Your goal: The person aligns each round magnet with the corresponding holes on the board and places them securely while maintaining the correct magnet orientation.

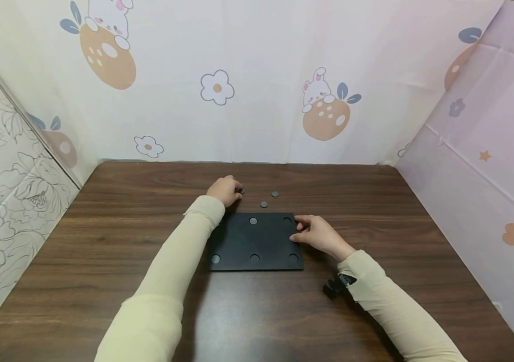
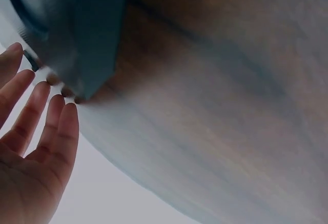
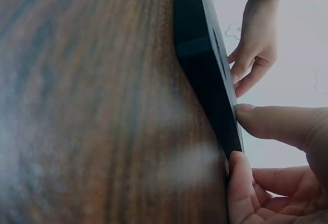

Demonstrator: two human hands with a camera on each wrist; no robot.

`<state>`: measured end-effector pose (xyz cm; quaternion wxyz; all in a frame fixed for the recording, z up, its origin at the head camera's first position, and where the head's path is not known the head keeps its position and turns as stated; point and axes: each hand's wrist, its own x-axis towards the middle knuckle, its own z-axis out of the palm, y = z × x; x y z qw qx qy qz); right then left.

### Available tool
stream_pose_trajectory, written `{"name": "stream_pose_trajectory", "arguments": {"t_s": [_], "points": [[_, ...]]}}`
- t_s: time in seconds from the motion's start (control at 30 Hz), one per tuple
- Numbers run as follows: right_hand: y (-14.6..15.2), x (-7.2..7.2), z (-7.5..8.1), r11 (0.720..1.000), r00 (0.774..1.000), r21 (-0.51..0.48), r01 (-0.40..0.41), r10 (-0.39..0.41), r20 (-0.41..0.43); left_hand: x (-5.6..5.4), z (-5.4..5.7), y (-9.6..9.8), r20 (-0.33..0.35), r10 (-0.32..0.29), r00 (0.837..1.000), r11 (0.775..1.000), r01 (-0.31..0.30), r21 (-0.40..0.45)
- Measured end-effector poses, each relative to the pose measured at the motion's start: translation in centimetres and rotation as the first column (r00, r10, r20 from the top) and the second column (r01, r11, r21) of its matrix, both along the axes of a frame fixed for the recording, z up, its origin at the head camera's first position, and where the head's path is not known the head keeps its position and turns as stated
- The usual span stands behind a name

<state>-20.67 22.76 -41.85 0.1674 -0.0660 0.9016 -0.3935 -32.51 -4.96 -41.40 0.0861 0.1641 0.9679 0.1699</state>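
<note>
My left hand (image 1: 225, 191) is beyond the far edge of a black board (image 1: 270, 241), pinching a small dark grey disc (image 2: 31, 60) between thumb and finger. Two more grey discs lie on the table to its right, a farther one (image 1: 275, 194) and a nearer one (image 1: 264, 204). Round recesses mark the board. One grey disc (image 1: 253, 220) sits in a far-row recess and another disc (image 1: 215, 259) in the near left one. My left sleeve covers the board's far left corner. With thumb on top and fingers along the side, my right hand (image 1: 322, 235) holds the board's right edge.
The board lies on a brown wood-grain table (image 1: 257, 311). A patterned curtain (image 1: 257, 100) hangs behind the table's far edge and another along the right side. A small black device (image 1: 335, 286) is strapped at my right wrist.
</note>
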Motion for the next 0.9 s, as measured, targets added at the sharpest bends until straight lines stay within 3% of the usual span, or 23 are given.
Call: {"name": "stream_pose_trajectory", "arguments": {"t_s": [0.5, 0.67, 0.9], "points": [[0.11, -0.15, -0.07, 1.0, 1.0, 0.006, 0.001, -0.001, -0.001, 0.02, -0.01, 0.34, -0.014, 0.046, 0.999, 0.999, -0.046, -0.017], [0.08, -0.16, -0.05, 1.0, 1.0, 0.006, 0.004, -0.004, 0.001, 0.57, 0.27, 0.37, -0.044, 0.064, 0.997, 0.998, -0.064, -0.004], [0.03, -0.08, 0.06, 1.0, 1.0, -0.005, -0.006, 0.005, -0.006, 0.76, 0.12, 0.09, -0.07, 0.048, 0.996, 0.999, -0.048, 0.008]]}}
